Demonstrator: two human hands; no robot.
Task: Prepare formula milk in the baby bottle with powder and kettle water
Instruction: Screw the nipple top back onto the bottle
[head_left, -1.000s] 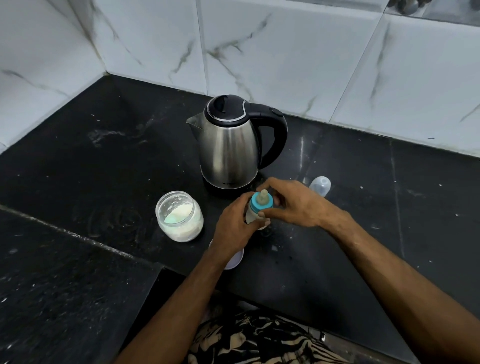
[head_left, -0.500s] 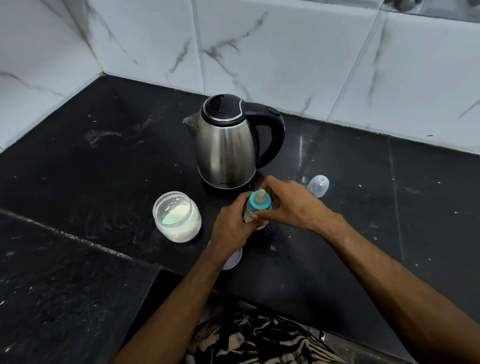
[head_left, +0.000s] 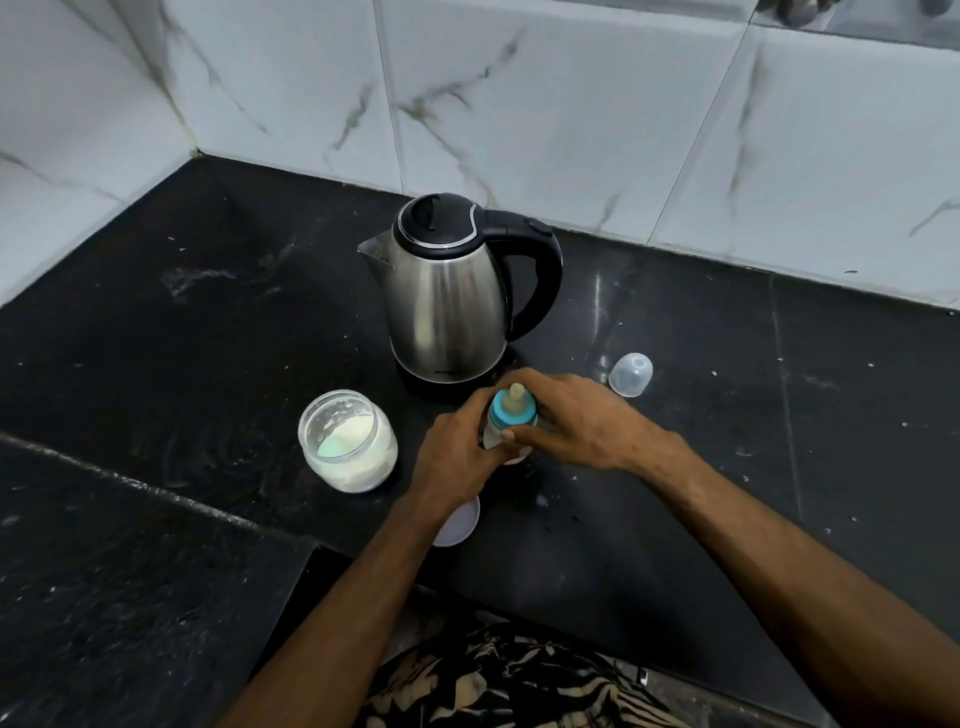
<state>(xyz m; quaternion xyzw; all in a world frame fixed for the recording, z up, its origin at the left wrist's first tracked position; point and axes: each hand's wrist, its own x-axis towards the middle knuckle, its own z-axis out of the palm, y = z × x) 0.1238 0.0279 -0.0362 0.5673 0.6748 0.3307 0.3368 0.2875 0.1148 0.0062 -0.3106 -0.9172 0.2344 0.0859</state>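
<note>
Bottle (head_left: 493, 434) stands on the black counter (head_left: 208, 332), just in front of the kettle (head_left: 447, 296). Left hand (head_left: 457, 457) wraps its body; right hand (head_left: 576, 421) pinches the blue collar (head_left: 511, 410) (teat up). Open powder jar (head_left: 347, 439) sits left.

A black speckled stone counter (head_left: 182, 338), glossy and smeared with pale streaks at the far left, meets white marble-look wall tiles (head_left: 545, 104) with grey veining along the far and left sides, forming a corner at the far left.
</note>
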